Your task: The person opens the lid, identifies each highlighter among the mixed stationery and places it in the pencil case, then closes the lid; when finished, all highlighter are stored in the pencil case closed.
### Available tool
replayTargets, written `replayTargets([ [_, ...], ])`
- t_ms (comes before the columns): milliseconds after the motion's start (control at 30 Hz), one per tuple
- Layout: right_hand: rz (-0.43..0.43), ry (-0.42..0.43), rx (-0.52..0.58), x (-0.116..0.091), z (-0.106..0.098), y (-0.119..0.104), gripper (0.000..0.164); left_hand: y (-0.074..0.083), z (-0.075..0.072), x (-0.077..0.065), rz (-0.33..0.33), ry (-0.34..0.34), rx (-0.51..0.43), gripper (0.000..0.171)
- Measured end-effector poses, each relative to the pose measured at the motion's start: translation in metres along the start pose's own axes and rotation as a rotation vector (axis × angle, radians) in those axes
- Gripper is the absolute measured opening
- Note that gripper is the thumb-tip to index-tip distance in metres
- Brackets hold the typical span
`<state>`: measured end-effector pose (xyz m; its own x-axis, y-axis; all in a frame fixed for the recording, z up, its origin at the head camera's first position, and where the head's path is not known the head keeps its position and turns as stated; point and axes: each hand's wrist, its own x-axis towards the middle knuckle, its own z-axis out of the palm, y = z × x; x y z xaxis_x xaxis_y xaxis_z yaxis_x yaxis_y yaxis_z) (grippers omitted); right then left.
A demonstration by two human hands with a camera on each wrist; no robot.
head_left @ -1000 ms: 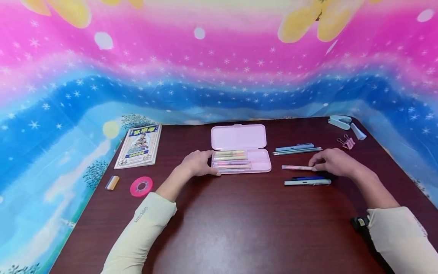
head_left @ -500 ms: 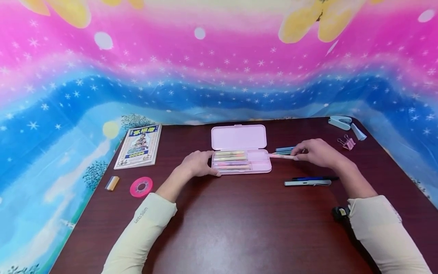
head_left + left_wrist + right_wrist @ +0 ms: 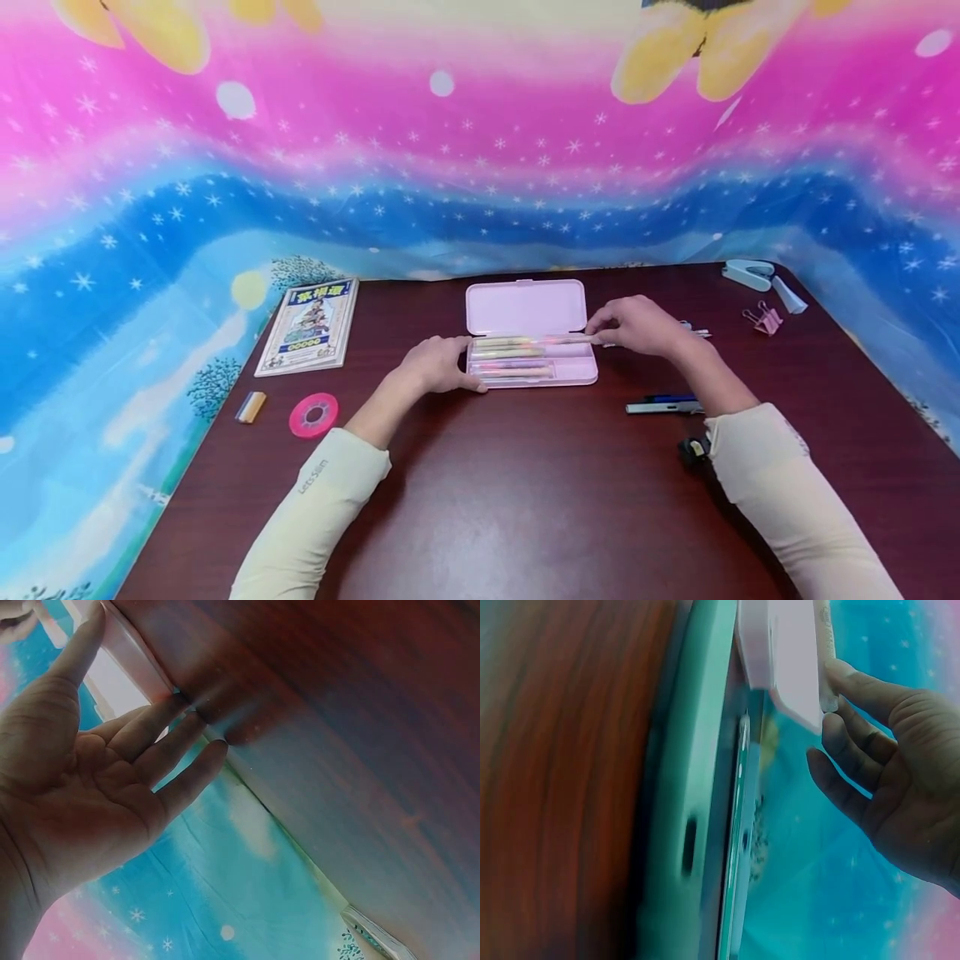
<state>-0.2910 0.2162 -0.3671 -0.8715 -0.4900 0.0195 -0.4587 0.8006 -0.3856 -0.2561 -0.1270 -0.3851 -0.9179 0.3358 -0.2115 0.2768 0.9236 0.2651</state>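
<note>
In the head view the pink pencil case (image 3: pixel 577 373) lies with its lid raised, several slim pale pens (image 3: pixel 510 350) in its left part. My left hand (image 3: pixel 435 365) rests against the case's left end, thumb at the front corner. The left wrist view shows that hand's (image 3: pixel 112 765) fingers fairly straight beside the case wall (image 3: pixel 139 656). My right hand (image 3: pixel 637 325) pinches the end of a slim pale pen with pink marks (image 3: pixel 562 339) over the back right of the case. In the right wrist view, thumb and fingertips of this hand (image 3: pixel 900 757) grip the pen's end (image 3: pixel 827 694).
Right of the case lie a light-coloured pen (image 3: pixel 660 408) and a dark blue pen (image 3: pixel 663 398); more pens are partly hidden behind the right hand. A stapler (image 3: pixel 748 273) and pink binder clip (image 3: pixel 765 320) are back right. A book (image 3: pixel 307 325), eraser (image 3: pixel 251 407) and pink tape roll (image 3: pixel 300 418) lie left.
My right hand has lifted the pale pen from the table on the right and carried it left, over the case. The left hand has stayed at the case's left end.
</note>
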Motion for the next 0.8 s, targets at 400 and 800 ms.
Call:
replayTargets([
  [400,-0.063,-0.028,-0.011,0.033,0.017,-0.029,0.009,0.003,-0.001,0.001,0.001,0.009,0.026,0.085],
  [800,-0.103,-0.068,-0.054,0.05,0.035,-0.053,0.011,0.0,0.0,0.002,-0.013,0.0,0.013,0.085],
])
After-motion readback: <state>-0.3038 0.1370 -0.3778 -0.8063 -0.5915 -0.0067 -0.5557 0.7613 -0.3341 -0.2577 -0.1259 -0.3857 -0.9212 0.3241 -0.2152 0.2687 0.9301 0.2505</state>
